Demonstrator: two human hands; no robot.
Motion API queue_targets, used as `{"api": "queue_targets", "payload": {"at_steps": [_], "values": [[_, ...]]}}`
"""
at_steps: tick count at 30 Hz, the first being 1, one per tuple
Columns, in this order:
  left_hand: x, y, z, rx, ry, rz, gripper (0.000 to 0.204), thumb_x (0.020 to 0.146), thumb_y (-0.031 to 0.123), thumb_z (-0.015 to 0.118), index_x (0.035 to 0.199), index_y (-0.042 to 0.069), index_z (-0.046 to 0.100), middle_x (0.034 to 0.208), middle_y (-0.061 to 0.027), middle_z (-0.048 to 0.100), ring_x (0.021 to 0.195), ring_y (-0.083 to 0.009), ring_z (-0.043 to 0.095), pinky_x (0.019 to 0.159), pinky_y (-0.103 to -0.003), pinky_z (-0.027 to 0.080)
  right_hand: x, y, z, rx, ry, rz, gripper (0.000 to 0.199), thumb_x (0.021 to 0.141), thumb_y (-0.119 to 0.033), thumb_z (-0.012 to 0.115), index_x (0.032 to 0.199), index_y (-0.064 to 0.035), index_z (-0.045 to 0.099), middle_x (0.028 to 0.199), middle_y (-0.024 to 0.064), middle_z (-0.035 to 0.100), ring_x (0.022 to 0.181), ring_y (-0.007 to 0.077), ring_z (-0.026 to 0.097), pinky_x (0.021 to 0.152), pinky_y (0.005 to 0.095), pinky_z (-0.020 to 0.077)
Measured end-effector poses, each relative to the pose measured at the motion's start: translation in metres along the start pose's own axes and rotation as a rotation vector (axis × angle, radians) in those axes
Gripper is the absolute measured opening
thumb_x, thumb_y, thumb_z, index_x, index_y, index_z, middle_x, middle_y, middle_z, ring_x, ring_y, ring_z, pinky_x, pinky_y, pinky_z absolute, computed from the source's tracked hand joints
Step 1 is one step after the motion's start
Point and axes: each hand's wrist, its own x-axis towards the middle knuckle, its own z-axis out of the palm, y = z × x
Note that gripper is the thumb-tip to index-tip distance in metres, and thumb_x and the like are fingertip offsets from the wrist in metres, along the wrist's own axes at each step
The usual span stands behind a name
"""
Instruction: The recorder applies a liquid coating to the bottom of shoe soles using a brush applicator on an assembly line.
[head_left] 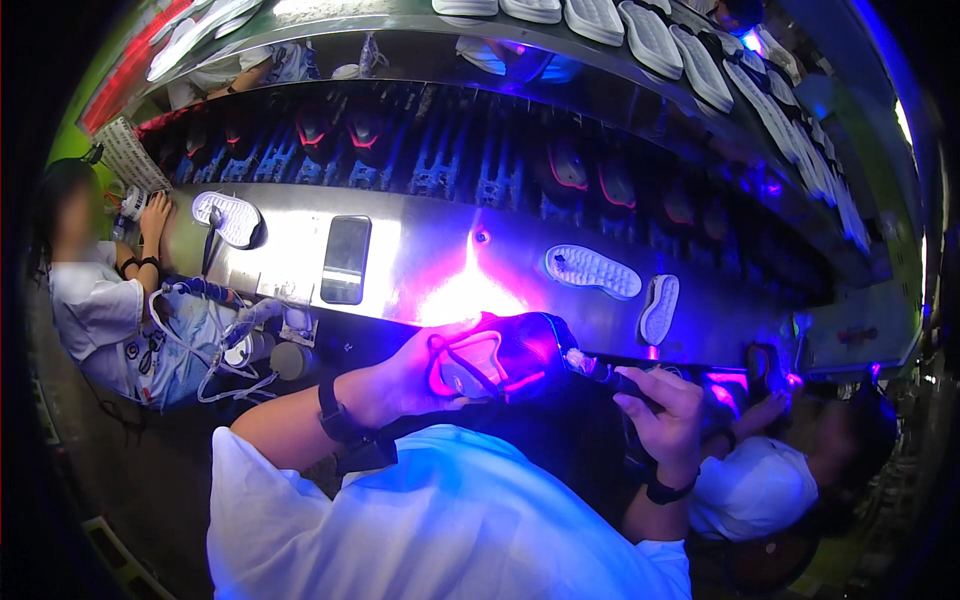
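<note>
A dark shoe upper (532, 352) with glowing pink lines is held at the bench's near edge, bathed in violet light. My left hand (405, 372) grips it from the left, fingers wrapped about its side. Closed around the dark handle of a brush (602, 373), my right hand (664, 408) is to the right of the upper. The brush's pale bristles are at the upper's right edge; whether they touch it I cannot tell. Two white shoe soles, one longer (592, 272) and one shorter (658, 310), lie on the metal bench (420, 215) beyond the brush.
A phone (346, 260) and another white sole (230, 221) lie on the bench to the left. Behind runs a dark slatted conveyor (430, 140) carrying shoe uppers. Above it, a shelf holds several white soles (650, 40). One person (100, 310) sits left, another (765, 480) right.
</note>
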Motion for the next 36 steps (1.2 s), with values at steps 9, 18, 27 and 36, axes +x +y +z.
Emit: {"api": "queue_targets", "payload": {"at_steps": [9, 18, 27, 36], "values": [[0.006, -0.013, -0.009, -0.354, -0.151, -0.150, 0.065, 0.100, 0.053, 0.053, 0.142, 0.003, 0.051, 0.127, -0.0268, 0.063, 0.095, -0.0388, 0.072, 0.070, -0.040, 0.064, 0.029, 0.007, 0.009, -0.047, -0.042, -0.062, 0.039, 0.074, -0.006, 0.084, 0.113, -0.0052, 0.076, 0.070, 0.0078, 0.061, 0.057, 0.0201, 0.057, 0.054, 0.0316, 0.0427], [0.015, -0.022, -0.015, -0.394, -0.063, -0.143, 0.069, 0.101, 0.056, 0.050, 0.144, 0.003, 0.049, 0.126, -0.0277, 0.061, 0.089, -0.0357, 0.069, 0.067, -0.036, 0.061, 0.038, 0.036, 0.028, 0.062, -0.026, -0.134, 0.041, 0.072, -0.006, 0.086, 0.113, -0.0066, 0.077, 0.070, 0.0056, 0.060, 0.056, 0.0164, 0.054, 0.053, 0.0305, 0.0408], [0.009, -0.035, 0.003, -0.553, -0.046, -0.147, 0.068, 0.095, 0.058, 0.058, 0.133, 0.002, 0.054, 0.114, -0.0240, 0.059, 0.091, -0.0346, 0.061, 0.052, -0.029, 0.056, 0.013, 0.064, 0.074, 0.250, 0.046, -0.178, 0.041, 0.068, -0.001, 0.084, 0.108, -0.0019, 0.077, 0.073, 0.0063, 0.061, 0.061, 0.0175, 0.058, 0.056, 0.0298, 0.0452], [0.019, 0.027, 0.032, 0.439, 0.091, 0.101, 0.051, 0.096, 0.036, 0.067, 0.138, 0.009, 0.057, 0.125, -0.0086, 0.070, 0.111, -0.0214, 0.069, 0.101, -0.039, 0.053, 0.015, 0.107, 0.088, 0.194, 0.043, 0.280, 0.037, 0.086, -0.010, 0.079, 0.121, 0.0021, 0.071, 0.100, 0.0132, 0.076, 0.088, 0.0205, 0.073, 0.081, 0.0341, 0.0559]]}}
